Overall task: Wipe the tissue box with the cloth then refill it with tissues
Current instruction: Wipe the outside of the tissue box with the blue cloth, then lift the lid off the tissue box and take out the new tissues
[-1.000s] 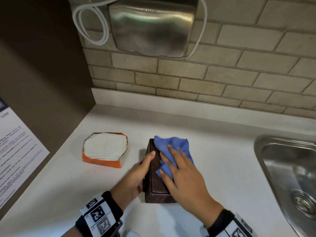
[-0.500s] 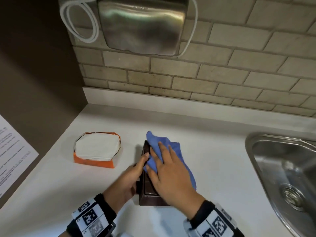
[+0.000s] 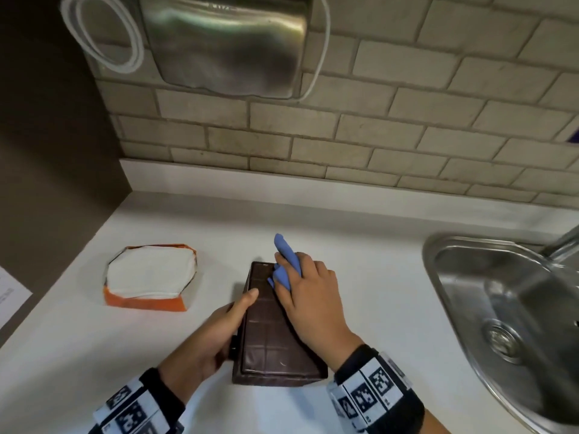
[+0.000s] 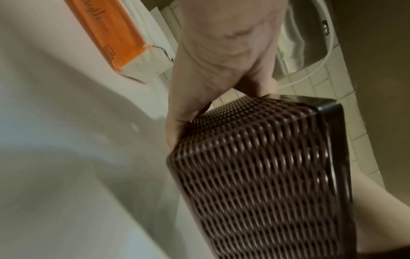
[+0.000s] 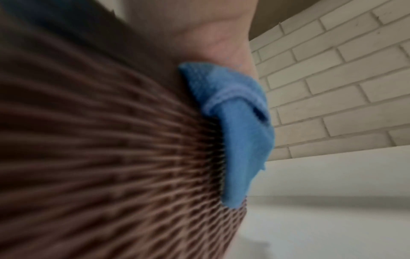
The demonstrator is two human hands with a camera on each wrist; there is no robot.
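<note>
A dark brown woven tissue box lies lengthwise on the white counter, its smooth top bare. My left hand grips its left side, thumb on the top edge; the left wrist view shows the fingers curled against the woven wall. My right hand holds a bunched blue cloth against the box's far right side. In the right wrist view the cloth presses on the woven side. An open orange pack of white tissues sits left of the box.
A steel sink is sunk into the counter at the right. A metal hand dryer with a white cable hangs on the brick wall behind. A dark side wall closes off the left, with a printed paper low on it.
My right hand has slid off the top of the box to its far right side, bunching the cloth. The top is now uncovered. My left hand keeps its grip.
</note>
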